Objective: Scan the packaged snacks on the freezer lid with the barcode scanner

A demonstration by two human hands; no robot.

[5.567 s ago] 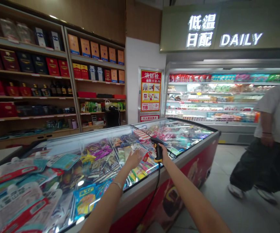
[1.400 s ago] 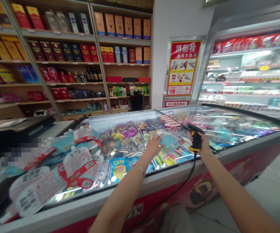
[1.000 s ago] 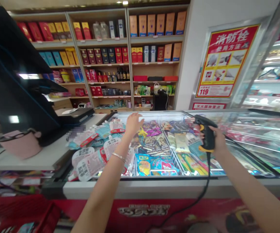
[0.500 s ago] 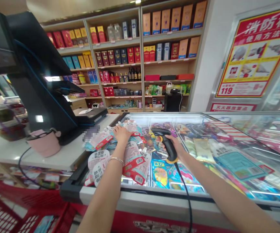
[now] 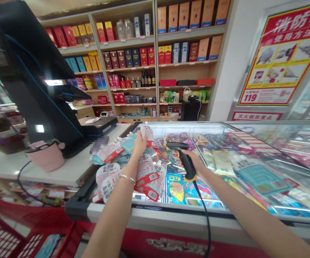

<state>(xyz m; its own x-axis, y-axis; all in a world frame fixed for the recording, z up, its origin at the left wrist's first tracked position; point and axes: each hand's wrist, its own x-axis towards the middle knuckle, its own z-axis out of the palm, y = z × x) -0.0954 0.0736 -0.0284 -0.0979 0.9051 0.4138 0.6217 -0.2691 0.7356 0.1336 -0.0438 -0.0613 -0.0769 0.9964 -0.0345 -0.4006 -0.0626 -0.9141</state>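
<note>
My left hand (image 5: 140, 144) is closed on a drink pouch (image 5: 148, 132) with a white spout, at the far side of a pile of similar pouches (image 5: 150, 176). The pouches in the pile are pink, red and light blue, some with barcodes showing. To its right, my right hand (image 5: 194, 161) grips a black and yellow barcode scanner (image 5: 187, 165) by the handle, above the glass top. The scanner's head points left, toward the pouches, and its cable hangs down over the front edge.
A glass-topped freezer (image 5: 176, 213) holding colourful packs lies under the pouches. Left of it stand a counter (image 5: 76, 177), a black checkout terminal (image 5: 26, 75) and a pink cup (image 5: 46, 157). A red basket or cart (image 5: 34, 218) is at lower left. Shelves of boxes (image 5: 129, 57) line the back.
My left hand, which lay fingers-down on the pile, now has a pouch raised a little at the far side. The right hand and scanner stay nearly still. The view has shifted slightly.
</note>
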